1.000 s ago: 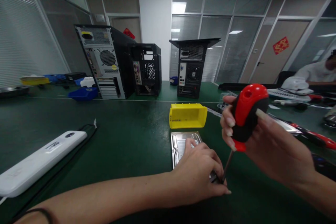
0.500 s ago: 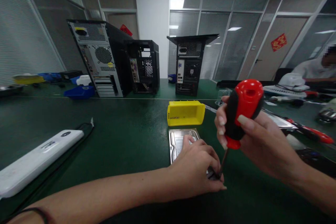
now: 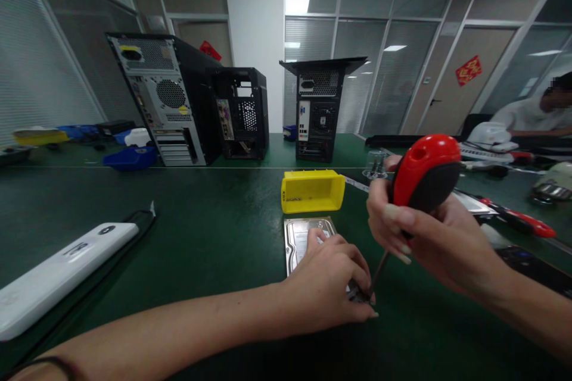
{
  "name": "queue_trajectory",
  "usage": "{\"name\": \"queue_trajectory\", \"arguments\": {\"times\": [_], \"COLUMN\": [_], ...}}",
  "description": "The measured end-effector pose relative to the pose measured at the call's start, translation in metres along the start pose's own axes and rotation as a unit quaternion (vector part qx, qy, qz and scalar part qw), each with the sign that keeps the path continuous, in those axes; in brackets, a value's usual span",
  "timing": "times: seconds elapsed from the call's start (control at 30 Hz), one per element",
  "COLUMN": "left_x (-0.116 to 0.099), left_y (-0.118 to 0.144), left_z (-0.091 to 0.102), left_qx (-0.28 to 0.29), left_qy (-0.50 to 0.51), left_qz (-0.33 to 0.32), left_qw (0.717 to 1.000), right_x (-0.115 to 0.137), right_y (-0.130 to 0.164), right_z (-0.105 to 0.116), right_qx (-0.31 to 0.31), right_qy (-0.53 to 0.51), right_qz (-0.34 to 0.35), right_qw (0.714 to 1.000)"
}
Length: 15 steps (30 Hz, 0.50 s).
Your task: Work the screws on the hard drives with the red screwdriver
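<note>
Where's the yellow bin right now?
The yellow bin sits mid-table in the head view, just beyond the hard drive that the left hand steadies.
</note>
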<state>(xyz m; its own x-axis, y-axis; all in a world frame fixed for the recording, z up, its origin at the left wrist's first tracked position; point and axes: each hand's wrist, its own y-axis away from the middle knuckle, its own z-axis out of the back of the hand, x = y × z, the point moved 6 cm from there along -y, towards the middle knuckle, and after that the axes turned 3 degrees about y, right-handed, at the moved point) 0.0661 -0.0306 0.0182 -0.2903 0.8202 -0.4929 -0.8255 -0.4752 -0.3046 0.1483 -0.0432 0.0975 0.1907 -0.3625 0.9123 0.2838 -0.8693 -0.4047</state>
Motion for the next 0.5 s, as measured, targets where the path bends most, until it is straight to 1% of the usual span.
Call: {"name": "queue_trajectory", "arguments": {"times": [0.07, 0.13, 0.23, 0.4, 0.5], "left_x": [0.000, 0.001, 0.001, 0.001, 0.000], "left_y": [0.000, 0.000, 0.000, 0.000, 0.000], "left_z": [0.000, -0.001, -0.001, -0.001, 0.000], "left_qx": [0.001, 0.001, 0.001, 0.005, 0.007], "left_qy": [0.001, 0.003, 0.001, -0.006, -0.009], "left_qz": [-0.002, -0.004, -0.009, -0.011, -0.013], "left_qw": [1.000, 1.000, 1.000, 1.000, 1.000], "right_x": [0.002, 0.002, -0.001, -0.008, -0.009], "right_y": [-0.001, -0.002, -0.002, -0.002, -0.003], "right_z": [-0.001, -0.002, 0.001, 0.010, 0.007], "right_qx": [0.004, 0.012, 0.008, -0.033, -0.001], "right_qy": [-0.037, -0.049, -0.028, 0.004, 0.017], "right_qz": [-0.002, -0.010, -0.023, -0.017, -0.018], "right_qw": [0.999, 0.999, 0.999, 0.999, 1.000]}}
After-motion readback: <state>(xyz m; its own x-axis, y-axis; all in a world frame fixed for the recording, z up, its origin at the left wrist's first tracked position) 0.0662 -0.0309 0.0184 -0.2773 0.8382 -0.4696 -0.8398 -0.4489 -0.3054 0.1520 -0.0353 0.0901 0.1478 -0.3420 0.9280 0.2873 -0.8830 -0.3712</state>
